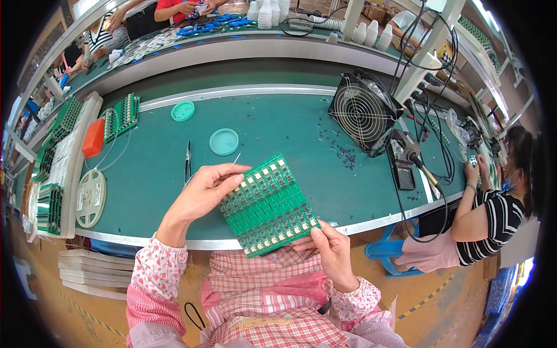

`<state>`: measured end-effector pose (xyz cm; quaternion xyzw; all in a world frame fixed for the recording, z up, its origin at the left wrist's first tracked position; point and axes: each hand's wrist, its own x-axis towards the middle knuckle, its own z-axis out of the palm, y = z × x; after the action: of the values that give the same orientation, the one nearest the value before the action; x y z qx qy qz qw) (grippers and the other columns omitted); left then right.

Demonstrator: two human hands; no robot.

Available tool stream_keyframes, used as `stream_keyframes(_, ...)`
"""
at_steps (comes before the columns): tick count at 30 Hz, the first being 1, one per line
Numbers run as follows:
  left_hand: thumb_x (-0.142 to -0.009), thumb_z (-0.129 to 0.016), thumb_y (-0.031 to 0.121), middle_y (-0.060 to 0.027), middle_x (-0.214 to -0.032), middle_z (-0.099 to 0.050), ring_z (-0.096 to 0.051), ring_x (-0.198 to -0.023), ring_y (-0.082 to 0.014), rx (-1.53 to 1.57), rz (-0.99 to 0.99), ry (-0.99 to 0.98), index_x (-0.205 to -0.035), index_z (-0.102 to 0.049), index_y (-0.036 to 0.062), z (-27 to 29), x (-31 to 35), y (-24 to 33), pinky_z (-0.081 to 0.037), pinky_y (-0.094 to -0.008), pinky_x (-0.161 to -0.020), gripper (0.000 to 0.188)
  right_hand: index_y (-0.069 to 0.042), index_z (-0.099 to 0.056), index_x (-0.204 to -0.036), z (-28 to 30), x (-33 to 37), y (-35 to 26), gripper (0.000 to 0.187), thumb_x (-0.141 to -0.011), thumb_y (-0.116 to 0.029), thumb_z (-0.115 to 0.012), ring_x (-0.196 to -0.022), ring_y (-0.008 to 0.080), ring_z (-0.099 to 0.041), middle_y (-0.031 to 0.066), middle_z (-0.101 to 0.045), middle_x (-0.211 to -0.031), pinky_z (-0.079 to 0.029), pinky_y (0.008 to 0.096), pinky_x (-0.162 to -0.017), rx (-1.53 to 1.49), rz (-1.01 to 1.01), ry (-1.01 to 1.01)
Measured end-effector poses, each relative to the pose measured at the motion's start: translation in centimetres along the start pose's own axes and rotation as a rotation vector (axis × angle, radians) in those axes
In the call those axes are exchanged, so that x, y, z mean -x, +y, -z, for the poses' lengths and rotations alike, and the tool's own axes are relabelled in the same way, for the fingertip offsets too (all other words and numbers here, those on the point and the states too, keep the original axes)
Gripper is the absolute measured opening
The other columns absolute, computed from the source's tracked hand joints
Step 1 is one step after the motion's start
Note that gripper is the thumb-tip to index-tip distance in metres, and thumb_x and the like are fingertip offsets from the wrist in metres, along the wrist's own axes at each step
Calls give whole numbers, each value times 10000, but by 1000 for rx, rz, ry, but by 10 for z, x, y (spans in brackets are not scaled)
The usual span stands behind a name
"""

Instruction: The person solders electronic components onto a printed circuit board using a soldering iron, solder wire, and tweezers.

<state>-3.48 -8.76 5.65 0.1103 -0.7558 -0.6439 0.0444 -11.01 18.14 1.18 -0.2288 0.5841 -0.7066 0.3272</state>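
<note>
A green circuit board panel [268, 204] with rows of small white and dark parts is held tilted over the bench's front edge. My left hand [204, 188] grips its upper left corner between thumb and fingers; a thin pale strand sticks up by those fingers. At the lower right edge, my right hand [332, 250] pinches the panel, thumb on top and fingers beneath. Beyond the left hand, black tweezers [187, 162] lie on the green bench mat. A shallow turquoise dish [224, 142] sits past the panel, with a turquoise lid [183, 111] farther back.
A black fan [365, 113] stands at the back right, beside a soldering iron [419, 159] and loose cables. Small dark parts [343, 155] are scattered before the fan. At left are a white reel [91, 198], an orange box [93, 138] and stacked boards [50, 209]. A co-worker [493, 211] sits at right.
</note>
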Motion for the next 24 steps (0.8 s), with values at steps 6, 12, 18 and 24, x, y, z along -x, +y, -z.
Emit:
stream_keyframes(6, -950, -596, 192, -24, -931, -683, -602, -836, -78, -38, 43, 79, -1109, -652, 3, 20, 29, -10, -503, -253, -745, 253, 65, -568, -1185, -15, -6, -8, 287, -987, -119, -472, -719, 168, -681, 113, -694, -834, -550, 276, -682, 106, -92, 94)
stream_keyframes(12, -956, -595, 235, -18, -964, -665, -591, -895, -75, 241, -27, 138, -1107, -642, -23, 29, 62, -20, -480, -246, -809, 303, 34, -570, -1064, -21, -35, 2, 322, -1021, -258, -442, -651, 113, -635, 68, -641, -813, -538, 228, -543, -77, 79, 98)
stream_keyframes(18, -937, -615, 226, -10, -1006, -654, -574, -934, -79, 186, -56, 731, -1104, -645, -21, 97, 139, -23, -455, -248, -869, 299, 25, -580, -1071, -47, -48, 19, 369, -1033, -296, -402, -629, 101, -592, 69, -616, -771, -495, 220, -566, 134, 121, 122)
stream_keyframes(24, -922, -618, 170, -53, -999, -678, -610, -912, -133, 276, -322, 1367, -1040, -654, -8, 205, 240, -25, -461, -279, -876, 217, 11, -589, -1015, -51, -52, 19, 373, -1038, -299, -383, -608, 92, -564, 55, -595, -728, -480, 219, -564, 188, 155, 156)
